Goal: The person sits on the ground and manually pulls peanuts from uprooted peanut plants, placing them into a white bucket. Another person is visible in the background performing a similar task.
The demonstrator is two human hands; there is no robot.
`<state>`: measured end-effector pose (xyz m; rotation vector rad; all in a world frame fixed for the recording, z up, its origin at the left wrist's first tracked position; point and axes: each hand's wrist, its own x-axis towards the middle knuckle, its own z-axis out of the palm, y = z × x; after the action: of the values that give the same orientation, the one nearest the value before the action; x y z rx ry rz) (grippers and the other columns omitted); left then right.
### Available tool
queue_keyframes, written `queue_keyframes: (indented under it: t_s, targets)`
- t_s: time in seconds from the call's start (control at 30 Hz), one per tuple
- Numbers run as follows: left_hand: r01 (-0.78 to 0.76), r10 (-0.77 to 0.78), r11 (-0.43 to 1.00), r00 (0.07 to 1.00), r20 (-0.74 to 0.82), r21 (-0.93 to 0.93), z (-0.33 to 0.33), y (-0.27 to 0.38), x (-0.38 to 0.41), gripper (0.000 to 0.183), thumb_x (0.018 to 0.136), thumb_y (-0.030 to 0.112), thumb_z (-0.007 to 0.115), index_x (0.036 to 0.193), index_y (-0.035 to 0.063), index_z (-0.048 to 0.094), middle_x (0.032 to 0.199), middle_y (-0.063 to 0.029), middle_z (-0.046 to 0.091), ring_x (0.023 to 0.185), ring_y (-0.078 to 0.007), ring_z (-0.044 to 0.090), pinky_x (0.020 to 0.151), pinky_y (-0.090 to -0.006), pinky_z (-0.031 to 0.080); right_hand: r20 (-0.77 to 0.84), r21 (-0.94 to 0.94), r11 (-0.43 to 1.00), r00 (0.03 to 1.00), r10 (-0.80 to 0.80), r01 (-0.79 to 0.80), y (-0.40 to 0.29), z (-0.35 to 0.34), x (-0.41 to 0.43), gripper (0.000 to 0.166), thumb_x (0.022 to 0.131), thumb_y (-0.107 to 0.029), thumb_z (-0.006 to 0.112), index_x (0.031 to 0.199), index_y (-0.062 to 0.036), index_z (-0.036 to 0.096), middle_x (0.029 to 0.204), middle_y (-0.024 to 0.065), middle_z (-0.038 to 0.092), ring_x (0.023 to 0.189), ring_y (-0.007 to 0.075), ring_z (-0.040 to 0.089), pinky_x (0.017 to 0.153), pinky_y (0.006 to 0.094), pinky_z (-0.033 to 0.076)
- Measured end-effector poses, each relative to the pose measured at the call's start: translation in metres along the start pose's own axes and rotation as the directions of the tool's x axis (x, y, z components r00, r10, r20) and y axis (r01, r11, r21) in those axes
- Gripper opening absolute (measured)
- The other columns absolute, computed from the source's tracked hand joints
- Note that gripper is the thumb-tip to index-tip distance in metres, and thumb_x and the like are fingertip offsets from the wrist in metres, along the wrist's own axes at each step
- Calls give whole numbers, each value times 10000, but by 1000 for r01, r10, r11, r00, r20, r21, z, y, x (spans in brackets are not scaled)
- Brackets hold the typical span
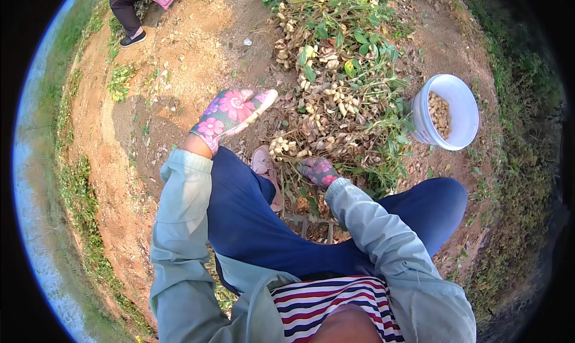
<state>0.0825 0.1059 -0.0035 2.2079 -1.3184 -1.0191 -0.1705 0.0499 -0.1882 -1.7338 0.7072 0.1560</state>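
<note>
My left hand (233,111), in a flower-patterned glove, is held over bare soil left of the peanut plants, its palm side turned from the camera; whether anything is in it cannot be seen. My right hand (319,171), in a matching glove, reaches low into the near end of the pulled peanut plants (359,42), close to a cluster of peanut pods (282,146). Its fingertips are partly hidden among stems. The plants lie in a long heap with leaves and pods showing. A white plastic bucket (424,118), tilted, holds picked peanuts (439,114) to the right.
My pink shoe (264,163) is beside the heap's near end. A metal frame (310,221) shows between my legs. Another person's leg (123,8) and dark shoe (133,39) are at the upper left. Green weeds (516,163) line the right side.
</note>
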Motion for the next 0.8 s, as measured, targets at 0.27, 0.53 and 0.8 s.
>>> queue_keyframes:
  t_s: [0.27,0.53,0.8]
  targets:
    - [-1,-99,921,967,235,389,41,8,24,739,766,690,429,808,-19,631,745,-204,617,733,-287,594,717,-388,457,-30,778,625,997,-65,64,-100,-73,-41,133,854,-149,590,755,-70,550,579,-25,484,398,46,346,371,199,252]
    - [-116,224,631,974,37,-767,51,80,29,322,801,164,667,1070,0,602,1037,-18,613,947,-101,550,849,-254,406,-221,-61,952,926,-307,301,-121,-99,-53,312,852,-307,538,1014,-46,591,911,146,618,867,309,588,770,382,461]
    - [-176,207,611,977,-59,-772,65,101,31,242,769,73,664,995,-3,622,921,-42,631,811,-111,578,725,-250,454,-142,-376,854,888,-437,360,-151,-159,-99,306,824,-271,589,1038,-53,599,892,148,632,806,292,615,710,373,485]
